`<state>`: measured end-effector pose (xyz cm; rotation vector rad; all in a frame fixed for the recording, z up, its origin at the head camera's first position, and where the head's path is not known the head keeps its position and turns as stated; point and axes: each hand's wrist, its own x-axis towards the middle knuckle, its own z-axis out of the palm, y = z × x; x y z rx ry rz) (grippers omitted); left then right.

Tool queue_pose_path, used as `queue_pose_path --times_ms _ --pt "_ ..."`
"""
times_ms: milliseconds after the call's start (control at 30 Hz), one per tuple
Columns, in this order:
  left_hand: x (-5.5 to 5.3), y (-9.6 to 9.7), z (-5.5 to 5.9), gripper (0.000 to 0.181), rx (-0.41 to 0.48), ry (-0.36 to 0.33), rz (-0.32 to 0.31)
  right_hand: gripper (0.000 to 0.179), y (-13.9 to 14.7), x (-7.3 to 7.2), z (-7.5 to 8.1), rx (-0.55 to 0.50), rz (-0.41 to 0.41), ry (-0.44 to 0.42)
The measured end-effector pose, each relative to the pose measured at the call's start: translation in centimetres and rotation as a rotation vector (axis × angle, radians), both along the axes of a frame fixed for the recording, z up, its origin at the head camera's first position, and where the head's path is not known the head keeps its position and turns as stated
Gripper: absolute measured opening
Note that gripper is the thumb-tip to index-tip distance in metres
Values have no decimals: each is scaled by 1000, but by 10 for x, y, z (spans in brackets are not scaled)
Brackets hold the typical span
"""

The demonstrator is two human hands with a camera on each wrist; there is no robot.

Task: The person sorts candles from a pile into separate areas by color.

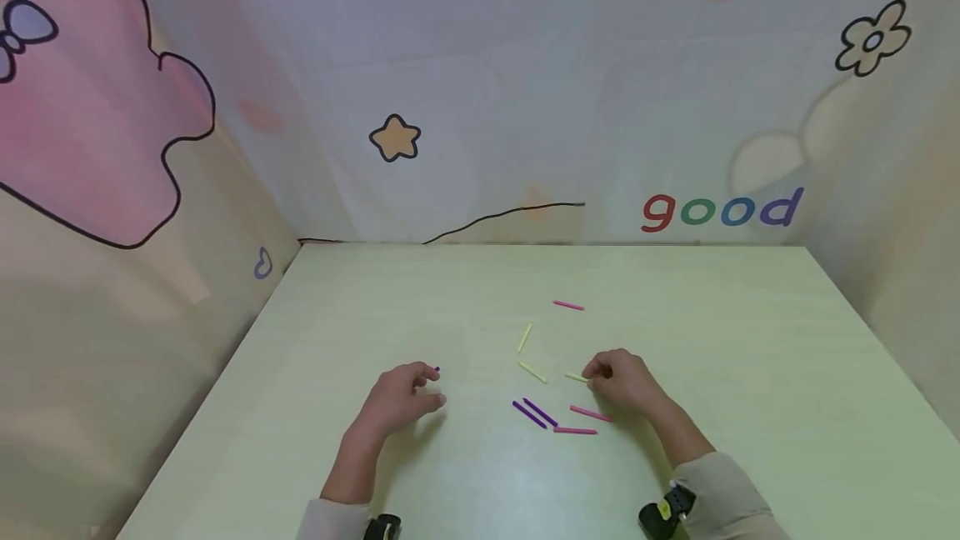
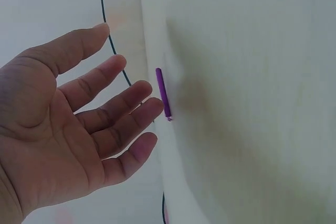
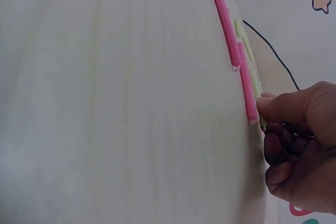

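My right hand (image 1: 622, 380) pinches one end of a thin yellow-green stick (image 1: 575, 377) between thumb and fingers, low over the table. Just below it lies a pink stick (image 1: 591, 413), and a second pink stick (image 1: 575, 431) is nearer the front. My left hand (image 1: 401, 398) hovers over the table with loosely bent, spread fingers. Beyond those fingers lies a purple stick (image 2: 163, 93), mostly hidden in the head view; the left hand holds nothing. Two purple sticks (image 1: 529, 414) lie side by side between the hands.
Two more yellow-green sticks, one upper (image 1: 524, 338) and one lower (image 1: 533, 372), lie mid-table. Farther back is another pink stick (image 1: 568, 305). The pale table (image 1: 420, 290) ends at a printed cloth backdrop (image 1: 465, 90), with cloth also at both sides.
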<state>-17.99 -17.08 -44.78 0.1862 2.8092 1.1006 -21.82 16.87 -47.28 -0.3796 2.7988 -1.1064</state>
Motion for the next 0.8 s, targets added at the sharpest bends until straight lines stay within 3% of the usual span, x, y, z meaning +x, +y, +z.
queue_pose_path --times_ms 367,800 --pt "7 9 11 30 46 8 -15 12 0 7 8 -30 -13 23" --pt "10 34 2 31 146 23 -41 11 15 21 16 -85 -92 29"
